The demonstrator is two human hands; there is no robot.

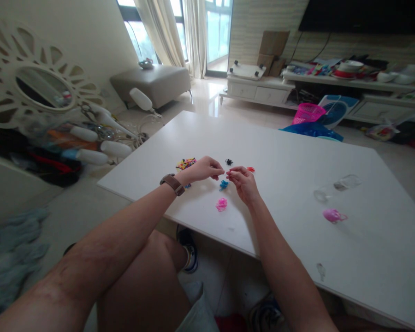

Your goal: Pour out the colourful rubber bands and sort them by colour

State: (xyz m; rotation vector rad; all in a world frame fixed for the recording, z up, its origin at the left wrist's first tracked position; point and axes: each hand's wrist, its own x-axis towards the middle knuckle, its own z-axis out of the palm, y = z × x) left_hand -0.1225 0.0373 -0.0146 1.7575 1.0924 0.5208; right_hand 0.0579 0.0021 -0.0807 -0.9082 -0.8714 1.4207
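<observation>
My left hand (207, 169), with a brown-strapped watch (173, 184) at the wrist, hovers over the white table with thumb and fingers pinched. Facing it closely, my right hand (245, 183) is pinched too; a tiny reddish spot shows at its fingertips, too small to name. Around the hands lie little heaps of what look like elastic bands: a black heap (229, 162), a blue heap (223, 185), a pink heap (222, 204) and an orange-red heap (251, 169), partly behind my right hand. A mixed-colour heap (186, 164) sits left, partly covered by my left hand.
On the right of the white table (283, 147) are a clear glass jar (347, 182) lying on its side, a purple-pink object (334, 216) and a small clear item (321, 271). Beyond the table stand a pink basket (308, 113) and a TV cabinet (256, 90).
</observation>
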